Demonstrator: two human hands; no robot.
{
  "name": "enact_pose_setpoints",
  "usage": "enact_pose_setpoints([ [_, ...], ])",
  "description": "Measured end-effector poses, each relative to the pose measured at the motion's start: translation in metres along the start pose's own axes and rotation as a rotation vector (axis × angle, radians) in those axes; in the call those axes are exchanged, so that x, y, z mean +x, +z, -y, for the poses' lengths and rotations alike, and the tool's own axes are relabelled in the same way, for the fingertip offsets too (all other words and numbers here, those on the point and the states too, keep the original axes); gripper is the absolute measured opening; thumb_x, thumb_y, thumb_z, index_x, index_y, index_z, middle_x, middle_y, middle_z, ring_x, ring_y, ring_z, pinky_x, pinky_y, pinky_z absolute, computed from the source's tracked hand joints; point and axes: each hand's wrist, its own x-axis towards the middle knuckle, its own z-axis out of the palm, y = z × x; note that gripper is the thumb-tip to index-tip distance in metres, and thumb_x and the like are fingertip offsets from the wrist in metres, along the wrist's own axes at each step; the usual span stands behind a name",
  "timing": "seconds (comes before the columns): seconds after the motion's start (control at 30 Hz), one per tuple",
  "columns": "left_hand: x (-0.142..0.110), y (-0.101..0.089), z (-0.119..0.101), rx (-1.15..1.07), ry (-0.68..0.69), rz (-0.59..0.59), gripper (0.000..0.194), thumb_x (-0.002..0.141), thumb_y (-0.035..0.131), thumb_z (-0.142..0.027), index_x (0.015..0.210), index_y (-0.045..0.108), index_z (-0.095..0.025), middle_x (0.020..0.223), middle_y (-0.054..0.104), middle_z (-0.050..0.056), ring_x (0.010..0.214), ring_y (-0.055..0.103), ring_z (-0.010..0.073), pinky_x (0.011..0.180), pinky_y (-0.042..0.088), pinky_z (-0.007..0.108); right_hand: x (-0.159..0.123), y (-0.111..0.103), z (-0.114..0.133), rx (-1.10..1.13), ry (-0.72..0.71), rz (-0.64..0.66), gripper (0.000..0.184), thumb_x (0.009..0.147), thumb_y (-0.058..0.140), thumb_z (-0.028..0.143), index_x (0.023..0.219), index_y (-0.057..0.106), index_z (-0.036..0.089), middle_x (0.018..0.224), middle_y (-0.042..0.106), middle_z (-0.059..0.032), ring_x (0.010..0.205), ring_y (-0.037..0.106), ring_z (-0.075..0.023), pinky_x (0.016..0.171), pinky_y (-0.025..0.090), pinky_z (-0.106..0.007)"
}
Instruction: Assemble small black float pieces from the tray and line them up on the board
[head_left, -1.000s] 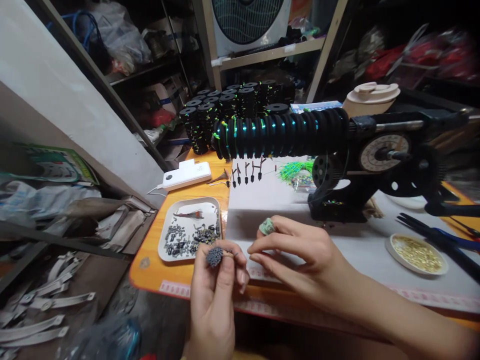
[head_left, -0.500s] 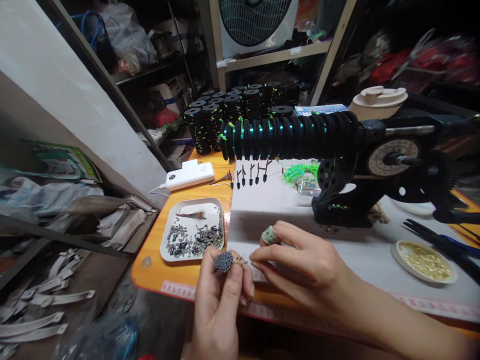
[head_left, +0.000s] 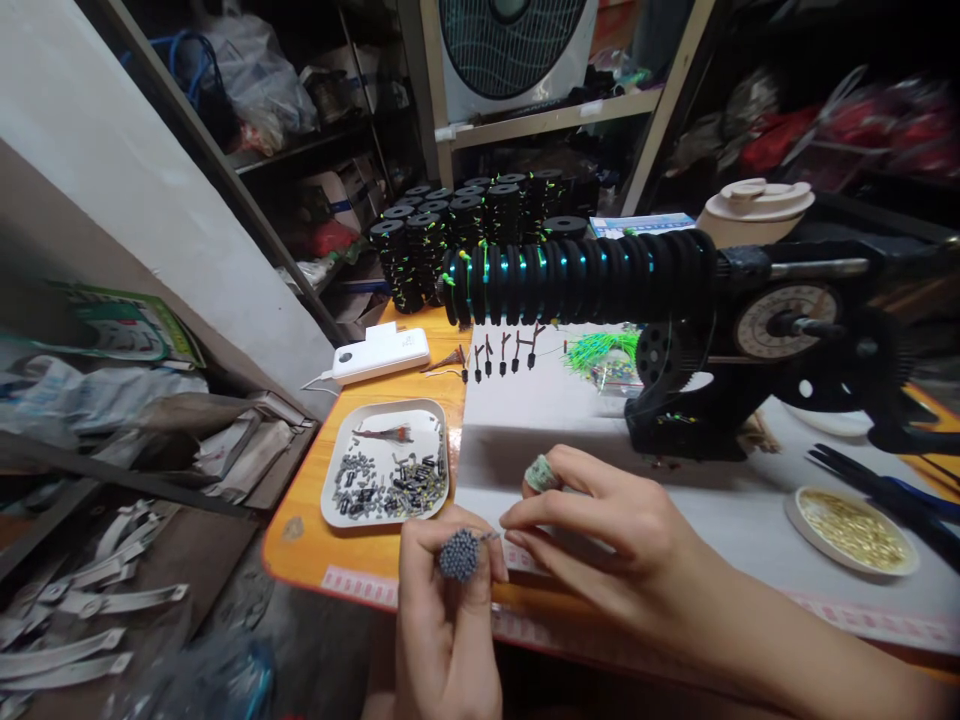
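Out on the left, loose bits (head_left: pixel 409 485) are spread in the tray (head_left: pixel 382 415), set on the bench (head_left: pixel 300 520); if its rim were knocked by the nearby knuckles, they could be scattered. Just in front of it, the bundle (head_left: pixel 459 555) is grasped in the left hand (head_left: pixel 450 625), its dotted end faced to the camera; were that grip slackened, pieces could be shed. The hand is angled up from below, fingers curled round, thumb laid alongside. A thin strand (head_left: pixel 489 537) is seen beside it; by a careless tug it could be bent. And here the right hand (head_left: pixel 615 510) is slanted in, back upward, one finger wrapped in green (head_left: pixel 538 473): two fingertips are held close together near the strand. Whether anything is pinched cannot be told. Farther right, gold bits are held in a dish (head_left: pixel 909 562).
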Motion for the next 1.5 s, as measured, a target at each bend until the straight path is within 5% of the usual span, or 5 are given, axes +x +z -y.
enact_pose_setpoints([
  [0.83, 0.001, -0.002, 0.004, 0.011, -0.026, -0.002, 0.019, 0.102, 0.047, -0.026, 0.082, 0.048, -0.025, 0.073, 0.049, -0.004, 0.068, 0.046, 0.0125, 0.067, 0.036, 0.025, -0.001, -0.002, 0.003, -0.053, -0.027, 0.055, 0.018, 0.096, 0.053, 0.01, 0.094, 0.071, 0.012, 0.078, 0.05, -0.0045, 0.071, 0.047, -0.0151, 0.06, 0.038, -0.024],
  [1.07, 0.001, -0.003, 0.007, -0.198, -0.249, 0.063, 0.021, 0.098, 0.055, -0.029, 0.079, 0.052, -0.023, 0.07, 0.05, -0.004, 0.068, 0.047, 0.0121, 0.07, 0.041, 0.023, 0.001, -0.003, 0.003, 0.064, 0.002, -0.035, 0.015, 0.094, 0.057, 0.009, 0.092, 0.072, 0.012, 0.074, 0.049, -0.002, 0.067, 0.049, -0.0119, 0.057, 0.037, -0.021],
  [1.3, -0.001, -0.001, 0.004, -0.271, -0.388, -0.027, 0.022, 0.086, 0.073, -0.037, 0.083, 0.056, -0.024, 0.071, 0.054, -0.004, 0.066, 0.048, 0.0108, 0.065, 0.043, 0.02, 0.002, -0.004, 0.002, 0.135, 0.068, -0.04, 0.015, 0.093, 0.061, 0.012, 0.094, 0.076, 0.016, 0.073, 0.054, -0.0024, 0.064, 0.052, -0.0113, 0.055, 0.038, -0.02],
  [1.5, -0.002, 0.008, 0.01, -0.283, -0.189, -0.042, 0.02, 0.094, 0.063, -0.03, 0.078, 0.053, -0.023, 0.069, 0.047, -0.004, 0.065, 0.044, 0.0106, 0.063, 0.041, 0.02, 0.0, 0.001, 0.007, 0.092, 0.045, -0.05, 0.01, 0.09, 0.062, 0.011, 0.087, 0.071, 0.015, 0.071, 0.049, -0.0005, 0.065, 0.05, -0.0117, 0.054, 0.038, -0.021],
])
